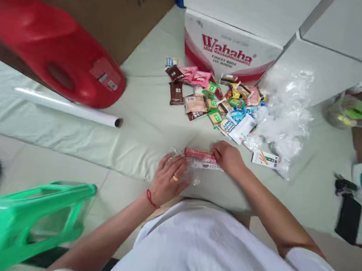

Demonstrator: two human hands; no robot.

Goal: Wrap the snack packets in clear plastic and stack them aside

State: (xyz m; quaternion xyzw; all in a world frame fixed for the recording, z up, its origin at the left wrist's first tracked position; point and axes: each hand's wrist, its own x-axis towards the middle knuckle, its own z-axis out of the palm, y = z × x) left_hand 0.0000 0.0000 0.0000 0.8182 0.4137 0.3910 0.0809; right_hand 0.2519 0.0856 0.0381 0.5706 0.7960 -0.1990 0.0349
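A slim red stick-shaped packet (195, 153) lies crosswise near the front of the cloth, over a pale, dark-spotted strip (206, 165). Its right end is pinched in the closed fingers of my right hand (227, 156). My left hand (169, 176), with a ring and a red string bracelet, curls over a crinkled clear plastic bag (192, 178) at the left end; its fingertips are partly hidden. Beyond my hands is a loose pile of small wrapped snacks (215, 117), in pink, brown, green, yellow and blue wrappers.
A white Wahaha carton (227, 49) stands behind the snacks. Crumpled clear plastic (286, 109) lies right, with a black pouch (349, 220) farther off. Left are a red jug (56, 45), a white tube (68, 107) and a green stool (9, 215).
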